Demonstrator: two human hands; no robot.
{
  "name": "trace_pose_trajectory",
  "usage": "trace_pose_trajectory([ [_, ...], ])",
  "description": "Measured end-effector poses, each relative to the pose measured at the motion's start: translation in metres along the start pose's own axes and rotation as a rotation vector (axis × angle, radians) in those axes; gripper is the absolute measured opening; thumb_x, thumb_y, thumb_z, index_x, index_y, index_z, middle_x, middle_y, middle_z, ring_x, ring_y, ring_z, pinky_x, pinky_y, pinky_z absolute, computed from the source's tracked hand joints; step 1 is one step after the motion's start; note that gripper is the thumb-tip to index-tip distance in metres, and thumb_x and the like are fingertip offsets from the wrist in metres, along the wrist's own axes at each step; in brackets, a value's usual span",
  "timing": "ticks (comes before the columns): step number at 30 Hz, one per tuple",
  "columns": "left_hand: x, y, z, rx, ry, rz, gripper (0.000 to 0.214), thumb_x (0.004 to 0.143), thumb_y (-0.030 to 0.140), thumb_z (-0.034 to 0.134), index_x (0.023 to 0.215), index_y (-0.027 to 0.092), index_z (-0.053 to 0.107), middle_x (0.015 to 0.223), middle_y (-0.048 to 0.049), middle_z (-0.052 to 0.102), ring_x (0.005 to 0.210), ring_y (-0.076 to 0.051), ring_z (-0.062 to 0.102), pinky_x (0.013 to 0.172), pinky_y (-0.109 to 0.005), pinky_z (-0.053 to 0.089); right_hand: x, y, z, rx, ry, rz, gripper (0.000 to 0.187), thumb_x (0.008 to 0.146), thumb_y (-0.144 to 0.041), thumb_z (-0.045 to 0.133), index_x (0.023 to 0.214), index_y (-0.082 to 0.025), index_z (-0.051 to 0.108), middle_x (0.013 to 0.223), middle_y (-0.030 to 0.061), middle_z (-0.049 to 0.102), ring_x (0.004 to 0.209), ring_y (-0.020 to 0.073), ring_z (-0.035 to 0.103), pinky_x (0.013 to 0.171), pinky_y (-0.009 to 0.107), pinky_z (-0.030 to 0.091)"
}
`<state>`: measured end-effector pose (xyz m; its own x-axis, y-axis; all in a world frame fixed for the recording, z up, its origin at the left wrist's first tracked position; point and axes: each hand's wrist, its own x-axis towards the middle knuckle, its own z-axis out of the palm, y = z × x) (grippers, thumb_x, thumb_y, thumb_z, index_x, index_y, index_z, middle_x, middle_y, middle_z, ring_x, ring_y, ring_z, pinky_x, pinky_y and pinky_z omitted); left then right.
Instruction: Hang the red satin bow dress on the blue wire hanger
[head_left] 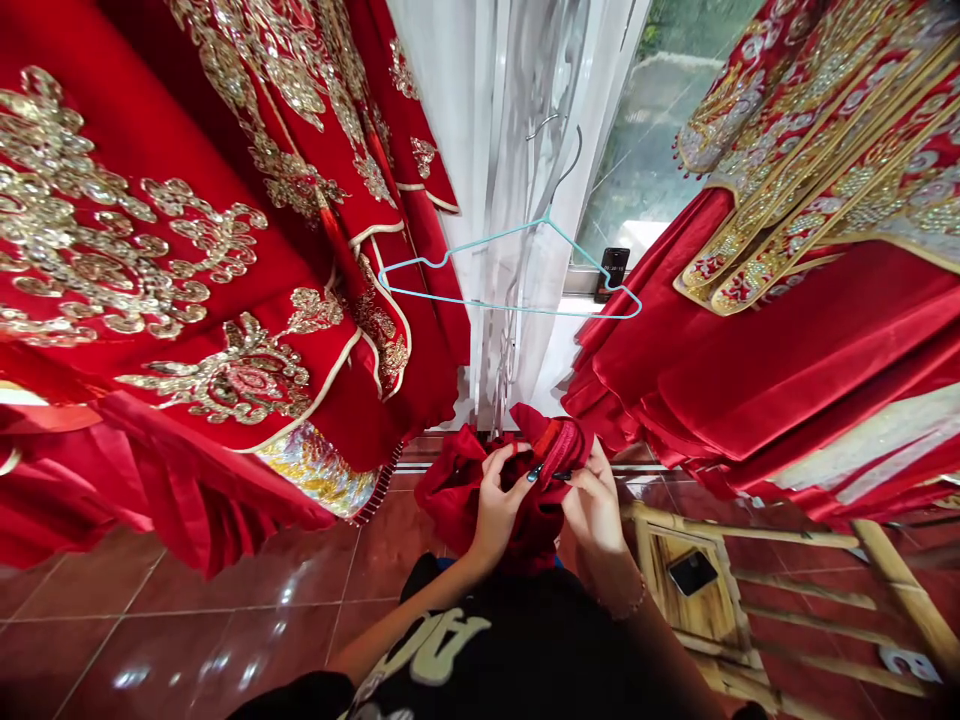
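Bunched in front of my lap is a red garment (450,480) of smooth cloth. My left hand (499,500) is closed on its gathered band (559,445), fingers over the far side and thumb near. At the band's right end my right hand (596,500) pinches the same cloth between thumb and fingers. Small dark shapes show at both thumb tips; whether they are nails or something held is unclear. Ahead of both hands, a light blue wire hanger (546,218) hangs from a metal hook, with no cloth on it.
Red costumes with gold sequin embroidery (97,240) hang at left. More beaded red garments (750,350) hang at right. A phone (615,268) stands by the window (652,140). Another phone (692,573) lies on a bamboo chair (709,615) at lower right, on red floor tiles (247,570).
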<state>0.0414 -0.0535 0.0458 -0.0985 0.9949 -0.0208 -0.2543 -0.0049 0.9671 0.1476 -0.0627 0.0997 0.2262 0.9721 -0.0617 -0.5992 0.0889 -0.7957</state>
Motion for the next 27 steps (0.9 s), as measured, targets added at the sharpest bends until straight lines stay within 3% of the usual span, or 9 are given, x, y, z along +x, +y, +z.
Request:
trace_pose_trajectory([
  [3, 0.003, -0.009, -0.003, 0.145, 0.031, 0.045, 0.024, 0.073, 0.033, 0.073, 0.092, 0.018, 0.073, 0.1, -0.0084, 0.07, 0.104, -0.025, 0.061, 0.102, -0.038, 0.044, 0.001, 0.003, -0.003, -0.019, -0.062, 0.067, 0.047, 0.059, -0.015, 0.063, 0.104, -0.029, 0.066, 0.087, -0.0005, 0.073, 0.077, 0.0209, 0.067, 0.083, 0.04, 0.057],
  [7, 0.011, -0.008, -0.009, 0.246, -0.114, 0.055, 0.024, 0.077, 0.041, 0.065, 0.075, 0.017, 0.069, 0.081, -0.0059, 0.066, 0.084, -0.022, 0.06, 0.086, -0.036, 0.046, 0.0, 0.005, -0.007, -0.03, -0.082, 0.085, 0.041, 0.061, -0.016, 0.061, 0.099, -0.028, 0.066, 0.092, 0.001, 0.075, 0.077, 0.0214, 0.068, 0.083, 0.042, 0.058],
  [12, 0.018, 0.001, -0.016, 0.219, -0.27, 0.053, 0.028, 0.076, 0.046, 0.065, 0.07, 0.019, 0.064, 0.074, -0.0043, 0.065, 0.078, -0.02, 0.058, 0.08, -0.032, 0.046, 0.001, -0.001, -0.008, -0.048, -0.074, 0.082, 0.039, 0.061, -0.013, 0.062, 0.097, -0.028, 0.065, 0.09, -0.0003, 0.074, 0.086, 0.0227, 0.069, 0.085, 0.04, 0.057],
  [14, 0.018, 0.002, -0.018, 0.224, -0.236, 0.05, 0.023, 0.073, 0.042, 0.068, 0.071, 0.019, 0.063, 0.075, -0.0036, 0.065, 0.079, -0.02, 0.058, 0.081, -0.032, 0.046, 0.0, -0.003, -0.006, -0.049, -0.075, 0.099, 0.039, 0.059, -0.013, 0.063, 0.096, -0.027, 0.065, 0.087, -0.0006, 0.073, 0.084, 0.0223, 0.069, 0.083, 0.038, 0.057],
  [19, 0.019, 0.0, -0.022, 0.232, -0.011, 0.066, 0.016, 0.072, 0.033, 0.071, 0.066, 0.02, 0.062, 0.07, -0.0009, 0.063, 0.077, -0.018, 0.056, 0.08, -0.031, 0.043, 0.0, -0.009, -0.011, -0.098, -0.055, 0.083, 0.037, 0.057, -0.012, 0.062, 0.091, -0.027, 0.065, 0.072, -0.0051, 0.067, 0.065, 0.0154, 0.061, 0.071, 0.031, 0.053],
  [23, 0.021, 0.003, -0.025, -0.029, -0.021, -0.064, 0.022, 0.072, 0.036, 0.073, 0.067, 0.017, 0.063, 0.067, 0.0005, 0.061, 0.067, -0.014, 0.054, 0.07, -0.026, 0.043, 0.011, -0.023, -0.052, -0.333, -0.019, 0.066, 0.035, 0.054, -0.015, 0.057, 0.087, -0.023, 0.065, 0.065, -0.0057, 0.06, 0.058, 0.0131, 0.051, 0.063, 0.027, 0.047],
  [25, 0.02, 0.005, -0.025, -0.1, -0.009, -0.087, 0.022, 0.071, 0.035, 0.075, 0.068, 0.016, 0.064, 0.067, 0.0008, 0.061, 0.067, -0.013, 0.054, 0.07, -0.025, 0.043, 0.018, -0.03, -0.082, -0.585, 0.023, 0.069, 0.03, 0.053, -0.018, 0.054, 0.081, -0.022, 0.064, 0.067, -0.0029, 0.061, 0.063, 0.0158, 0.053, 0.066, 0.03, 0.048],
  [27, 0.018, 0.008, -0.023, -0.13, 0.011, -0.092, 0.022, 0.07, 0.034, 0.077, 0.067, 0.016, 0.064, 0.066, 0.0009, 0.061, 0.067, -0.012, 0.054, 0.069, -0.024, 0.043, 0.022, -0.035, -0.111, -0.922, 0.149, 0.097, 0.026, 0.054, -0.019, 0.054, 0.078, -0.022, 0.063, 0.072, 0.0015, 0.065, 0.074, 0.0218, 0.06, 0.078, 0.038, 0.051],
])
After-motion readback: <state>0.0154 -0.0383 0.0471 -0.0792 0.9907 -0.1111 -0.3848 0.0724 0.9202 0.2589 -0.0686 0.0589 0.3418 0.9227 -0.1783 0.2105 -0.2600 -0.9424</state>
